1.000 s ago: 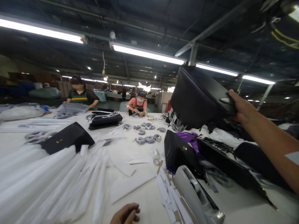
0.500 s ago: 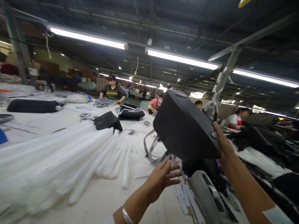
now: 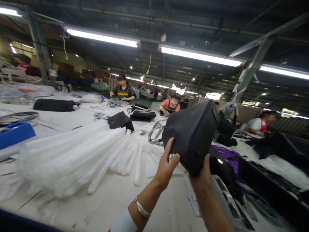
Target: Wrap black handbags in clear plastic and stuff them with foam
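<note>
handbag [image 3: 188,132] tilted above the worktable [image 3: 108,206], met by both hands.
the right hand [image 3: 202,172] gripped its near lower end; the left hand [image 3: 165,172], clear of it half a second earlier, had reached its side, thumb and forefinger spread, grip unclear to me. that second contact probably made turning it easier. looped handles [image 3: 154,132] stuck out leftward.

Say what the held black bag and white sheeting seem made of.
Black bag: probably leather or imitation leather, smooth with a soft sheen and seamed edges. White sheeting: perhaps foam or plastic film, matte and slightly translucent, in soft folds.
</note>
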`<state>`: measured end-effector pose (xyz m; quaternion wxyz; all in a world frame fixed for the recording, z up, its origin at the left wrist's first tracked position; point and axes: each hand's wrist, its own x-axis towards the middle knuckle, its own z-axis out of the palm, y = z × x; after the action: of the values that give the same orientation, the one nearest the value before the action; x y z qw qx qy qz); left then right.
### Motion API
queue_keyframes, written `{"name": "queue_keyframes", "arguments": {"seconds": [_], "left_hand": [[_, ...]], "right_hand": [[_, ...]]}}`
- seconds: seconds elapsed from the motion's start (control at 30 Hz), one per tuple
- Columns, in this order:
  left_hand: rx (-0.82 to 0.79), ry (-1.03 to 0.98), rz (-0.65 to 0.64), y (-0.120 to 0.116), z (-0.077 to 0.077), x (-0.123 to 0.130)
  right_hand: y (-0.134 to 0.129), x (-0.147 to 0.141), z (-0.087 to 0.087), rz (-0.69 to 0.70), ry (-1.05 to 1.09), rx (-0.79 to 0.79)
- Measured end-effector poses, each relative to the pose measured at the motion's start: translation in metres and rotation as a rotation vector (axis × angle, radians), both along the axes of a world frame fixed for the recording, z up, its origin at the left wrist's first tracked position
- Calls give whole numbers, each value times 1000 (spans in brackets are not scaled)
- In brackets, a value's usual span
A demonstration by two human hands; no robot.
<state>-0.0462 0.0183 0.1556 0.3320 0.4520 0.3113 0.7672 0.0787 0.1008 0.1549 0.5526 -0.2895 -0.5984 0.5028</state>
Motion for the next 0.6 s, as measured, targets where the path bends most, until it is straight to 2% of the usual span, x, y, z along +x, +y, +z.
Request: {"name": "queue_keyframes", "arguments": {"seconds": [0.07, 0.17, 0.23, 0.27, 0.33, 0.37, 0.4, 0.47, 0.5, 0.53, 0.6], "left_hand": [[-56, 132, 122, -5, -11, -16], [-151, 294, 228, -15, -34, -32], [-224, 366, 240, -23, -52, -34], [-261, 400, 251, -27, -61, -33], [-335, 448, 306, -35, -77, -30], [-373, 462, 332, -39, -84, -29], [-408, 469, 346, -43, -90, -29], [-463, 460, 334, -51, -100, -32], [-486, 452, 320, -56, -105, -33], [-506, 444, 307, -60, -108, -35], [-540, 424, 291, -66, -114, -37]], "right_hand": [[-22, -5, -39, 38, 17, -125], [-61, -5, -99, 118, 24, -451], [-86, -1, -126, 259, -112, -632], [-96, 4, -133, 355, -208, -663], [-107, 19, -128, 502, -431, -554], [-107, 29, -118, 489, -535, -431], [-102, 42, -105, 409, -643, -262], [-82, 71, -77, -36, -726, 68], [-68, 85, -65, -205, -746, 196], [-51, 98, -56, -328, -767, 300], [-15, 118, -48, -442, -834, 407]]}}
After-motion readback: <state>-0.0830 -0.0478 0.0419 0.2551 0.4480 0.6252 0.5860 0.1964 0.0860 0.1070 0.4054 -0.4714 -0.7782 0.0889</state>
